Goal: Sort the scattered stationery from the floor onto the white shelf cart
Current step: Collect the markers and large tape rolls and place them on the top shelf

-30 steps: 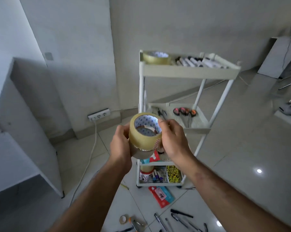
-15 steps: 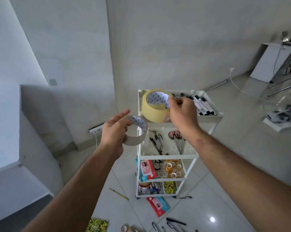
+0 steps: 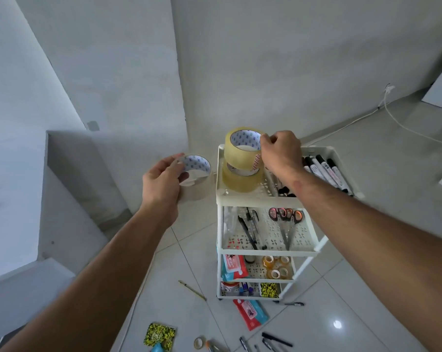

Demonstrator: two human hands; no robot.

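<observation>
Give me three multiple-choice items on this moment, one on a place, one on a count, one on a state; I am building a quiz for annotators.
1. Where is the tape roll that the right hand holds?
A. over another roll in the cart's top tray
B. on the floor
C. in the bottom tray

2. How many big tape rolls are held?
A. none
B. one
C. two

3. What is the left hand doing?
A. hanging idle
B. gripping a clear tape roll beside the cart
C. pushing the cart

Key: 1 A, it sits above the yellowish roll there; 2 C, one per hand; 3 B, fingers curl round its rim.
</observation>
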